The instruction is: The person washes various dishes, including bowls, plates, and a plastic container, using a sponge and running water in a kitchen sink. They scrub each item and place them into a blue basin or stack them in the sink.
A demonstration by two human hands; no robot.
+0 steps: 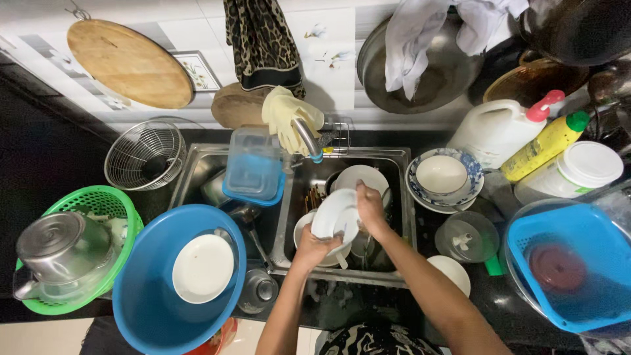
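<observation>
Over the sink's right basin (pixel 394 164), left hand (pixel 314 248) and right hand (pixel 370 209) both grip 1 white plate (pixel 335 217). 1 more white plate (pixel 202 267) lies in the blue tub (pixel 141 296) at the sink's left edge; 2 bottles stand at the worktop's back right, a white jug (pixel 493 131) & a yellow bottle (pixel 545 144).

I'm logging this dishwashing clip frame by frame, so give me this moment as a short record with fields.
setting: kitchen counter with a double steel sink
left hand: left hand grips the lower edge of a white plate
right hand: right hand presses on the plate's upper right side
plate position: held tilted over the right basin, above other white dishes
left of sink: blue basin holding a white dish; green basket with a steel pot
right of sink: blue colander, yellow bottle
</observation>
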